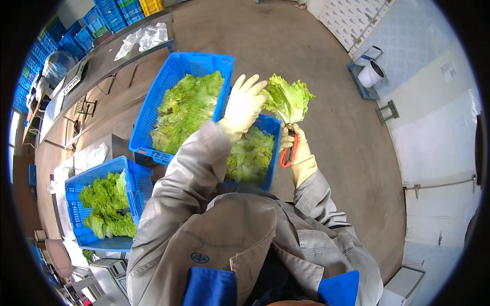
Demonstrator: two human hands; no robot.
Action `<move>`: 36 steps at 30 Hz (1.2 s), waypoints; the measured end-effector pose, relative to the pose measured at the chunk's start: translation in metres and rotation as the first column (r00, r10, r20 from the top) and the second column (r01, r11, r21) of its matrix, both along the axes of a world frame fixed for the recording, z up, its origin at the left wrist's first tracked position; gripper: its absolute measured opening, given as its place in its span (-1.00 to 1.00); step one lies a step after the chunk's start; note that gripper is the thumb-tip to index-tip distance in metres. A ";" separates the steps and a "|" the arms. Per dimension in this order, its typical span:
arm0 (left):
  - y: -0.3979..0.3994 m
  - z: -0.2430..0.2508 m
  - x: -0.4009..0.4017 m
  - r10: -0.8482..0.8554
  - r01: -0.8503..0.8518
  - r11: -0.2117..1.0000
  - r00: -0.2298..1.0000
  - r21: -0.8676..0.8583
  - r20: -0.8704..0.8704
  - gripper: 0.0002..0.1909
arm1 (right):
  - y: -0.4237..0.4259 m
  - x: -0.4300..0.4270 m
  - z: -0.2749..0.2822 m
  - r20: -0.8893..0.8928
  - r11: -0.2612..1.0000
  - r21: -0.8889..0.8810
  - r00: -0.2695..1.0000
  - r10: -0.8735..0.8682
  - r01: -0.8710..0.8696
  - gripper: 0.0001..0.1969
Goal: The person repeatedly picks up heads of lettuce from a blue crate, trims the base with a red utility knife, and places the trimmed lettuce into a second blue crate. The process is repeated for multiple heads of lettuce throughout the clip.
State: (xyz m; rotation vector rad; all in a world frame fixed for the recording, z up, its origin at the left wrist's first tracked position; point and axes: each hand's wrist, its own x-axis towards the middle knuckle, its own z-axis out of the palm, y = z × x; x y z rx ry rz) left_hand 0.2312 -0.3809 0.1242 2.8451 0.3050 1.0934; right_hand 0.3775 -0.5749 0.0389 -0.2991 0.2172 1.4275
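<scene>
In yellowish-white rubber gloves, both of my hands are in front of my body. My right hand [296, 142] grips a head of lettuce [289, 100] at its stem end, leaves pointing away from me. A red-handled hand tool [289, 151] lies in the same hand; its working end is hard to make out. My left hand [246, 105] is beside the lettuce's left edge with fingers spread, its fingertips at or close to the leaves. Below it, a smaller blue crate [276, 153] holds loose lettuce leaves [250, 155], partly hidden by my left arm.
A large blue crate [150, 109] of lettuce leaves stands left of my hands. Another blue crate [76, 225] with greener lettuce is nearer on the left. A long metal table [103, 57] bears plastic bags. A bucket [370, 74] sits on a platform trolley [363, 86] by the right wall.
</scene>
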 end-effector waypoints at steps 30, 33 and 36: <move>-0.064 -0.114 0.006 0.038 -0.165 0.878 0.960 -0.450 -0.278 -0.42 | 0.032 0.010 0.000 0.903 0.809 -0.289 0.427 0.052 0.512 -0.82; -0.047 -0.069 -0.010 0.087 -0.144 0.946 0.976 -0.290 -0.200 -0.22 | 0.018 0.022 0.004 0.934 0.817 -0.292 0.330 0.133 0.498 -0.79; -0.043 -0.017 -0.015 0.051 -0.074 0.994 0.968 -0.082 -0.246 -0.07 | 0.011 0.024 0.023 0.920 0.825 -0.384 0.242 0.307 0.414 -0.79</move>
